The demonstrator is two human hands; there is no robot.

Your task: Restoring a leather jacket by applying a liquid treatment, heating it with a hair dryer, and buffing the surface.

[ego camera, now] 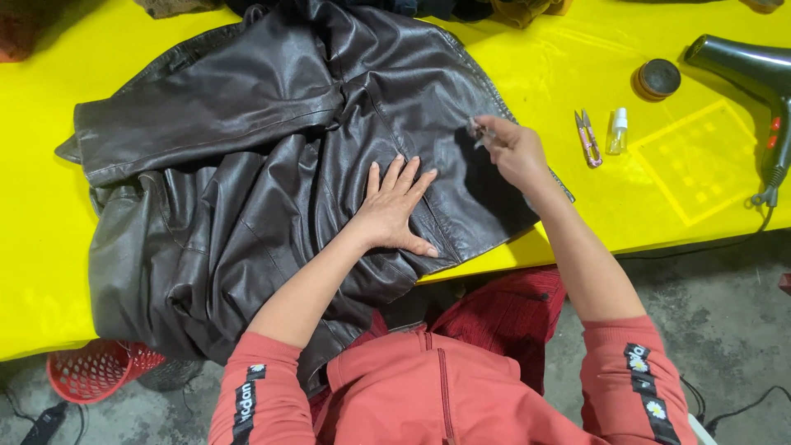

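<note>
Two bare hands are at work on a dark brown leather jacket [272, 165] spread over the yellow worktop [41, 247], part of it hanging off the near edge toward the person's lap. Left hand [394, 210]: fingers released and spread, palm pressed flat on the leather near the hem. Right hand [515, 152]: fingers clenched in a pinch on a small tool [478, 132] at the jacket's right edge; the tool is too small to identify. Below the worktop, at left, stands a red basket [95, 369].

Farther right lie pink thread snips [587, 138], a small clear spray bottle [617, 132], a round tin [657, 79] and a dark hair dryer [754, 70], all apart from the jacket.

Risk, as judged: if the flat hand eases, the overhanging weight could drag the leather, and the pinched tool could then slip and mark the surface.
</note>
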